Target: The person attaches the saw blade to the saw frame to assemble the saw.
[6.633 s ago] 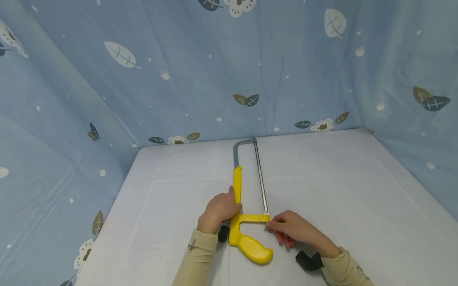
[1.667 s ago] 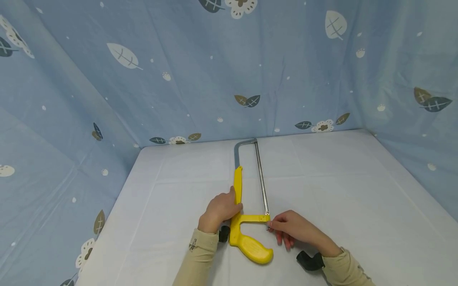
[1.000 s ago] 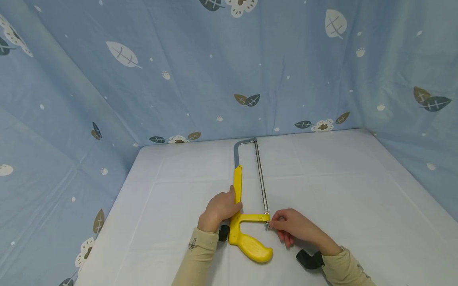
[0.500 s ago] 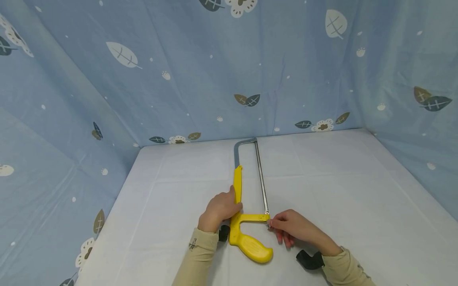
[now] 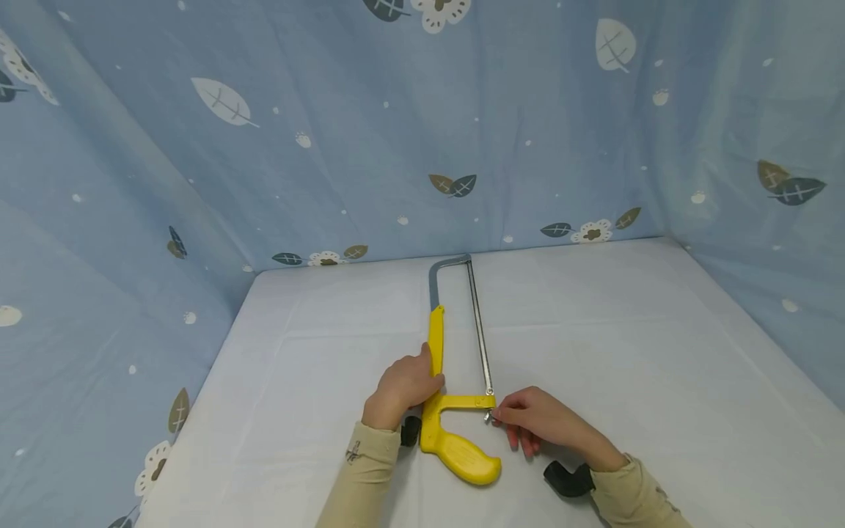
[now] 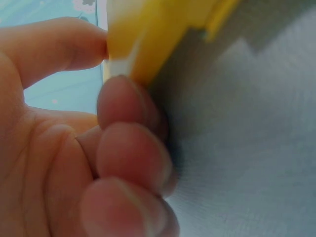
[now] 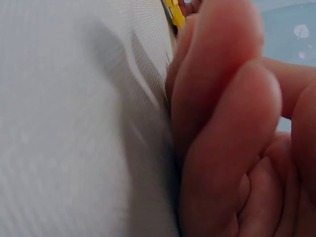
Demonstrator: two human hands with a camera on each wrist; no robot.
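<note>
A hacksaw (image 5: 432, 429) with a yellow handle and grey front frame lies flat on the white-covered table. Its narrow blade (image 5: 479, 330) runs along the right side. My left hand (image 5: 405, 383) grips the yellow spine, thumb and fingers on either side; the left wrist view shows the curled fingertips against the yellow part (image 6: 148, 44). At the near end of the blade, my right hand (image 5: 544, 419) pinches a small metal wing nut (image 5: 488, 416) below the yellow crossbar. In the right wrist view the fingers hide the nut, and only a bit of yellow frame (image 7: 175, 14) shows.
A white cloth (image 5: 594, 345) covers the table. Blue leaf-print curtains (image 5: 370, 132) stand behind it and along both sides. Black wrist cameras (image 5: 569, 480) sit at both cuffs, the right one close above the cloth.
The right thumb and fingers shift slightly at the wing nut, which shows at different angles from frame to frame. The left hand and the hacksaw keep their places.
</note>
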